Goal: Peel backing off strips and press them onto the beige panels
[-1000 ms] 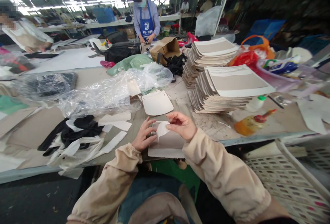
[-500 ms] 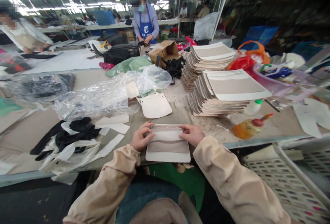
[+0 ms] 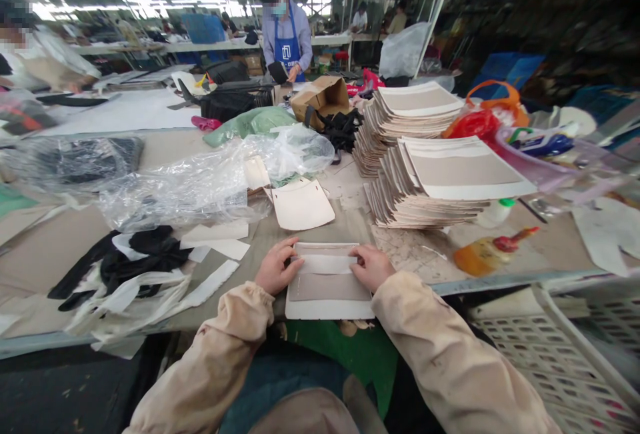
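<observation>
A white-bordered panel with a grey-brown layer (image 3: pixel 330 288) lies at the table's front edge before me. A white strip (image 3: pixel 327 265) runs across its upper part. My left hand (image 3: pixel 278 266) pinches the strip's left end between thumb and fingers. At the other end, the thumb and fingers of my right hand (image 3: pixel 373 267) close on the strip. Both hands rest at the panel's sides, and their fingertips partly hide the strip's ends. Just beyond the panel is a small pile of cream rounded pieces (image 3: pixel 303 205).
Two tall stacks of similar panels (image 3: pixel 465 167) stand to the right. Nearby are an orange glue bottle (image 3: pixel 475 257) and a white crate (image 3: pixel 555 347). Clear plastic wrap (image 3: pixel 175 191) and black and white scraps (image 3: pixel 140 267) cover the left. A co-worker (image 3: pixel 286 34) stands across the table.
The grey-brown layer under the strip now looks flatter, its wavy edge gone. Both hands keep their grip with slight finger shifts. The co-worker across has raised a black piece.
</observation>
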A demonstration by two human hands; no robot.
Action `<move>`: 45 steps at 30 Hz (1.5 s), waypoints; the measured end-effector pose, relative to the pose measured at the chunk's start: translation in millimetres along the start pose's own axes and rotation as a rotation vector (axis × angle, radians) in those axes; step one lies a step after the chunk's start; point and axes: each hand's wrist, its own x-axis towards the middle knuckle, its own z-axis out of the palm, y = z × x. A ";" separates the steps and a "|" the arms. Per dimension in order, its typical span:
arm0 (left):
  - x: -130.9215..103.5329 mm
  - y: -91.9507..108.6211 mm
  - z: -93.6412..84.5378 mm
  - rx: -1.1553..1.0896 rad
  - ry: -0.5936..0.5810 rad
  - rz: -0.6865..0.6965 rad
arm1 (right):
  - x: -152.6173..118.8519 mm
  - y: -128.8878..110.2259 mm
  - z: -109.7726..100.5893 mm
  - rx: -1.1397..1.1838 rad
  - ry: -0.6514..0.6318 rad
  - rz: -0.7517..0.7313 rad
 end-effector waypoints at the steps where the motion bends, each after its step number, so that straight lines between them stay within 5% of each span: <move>1: 0.0 -0.4 -0.4 0.000 -0.011 0.003 | -0.1 0.0 -0.3 -0.006 -0.002 0.007; 17: -0.4 -8.3 6.5 0.082 -0.023 0.091 | -2.2 0.4 -4.7 -0.044 0.003 0.034; 23: 1.0 -6.6 9.0 0.152 -0.025 0.138 | -1.8 3.5 -0.6 -0.062 0.099 0.053; 31: 4.7 -6.4 9.8 0.162 -0.024 0.139 | 4.2 5.0 -5.2 -0.061 -0.008 0.137; 45: 9.1 -2.2 11.9 0.168 0.001 0.113 | 13.6 -4.4 -7.4 -0.184 -0.008 0.189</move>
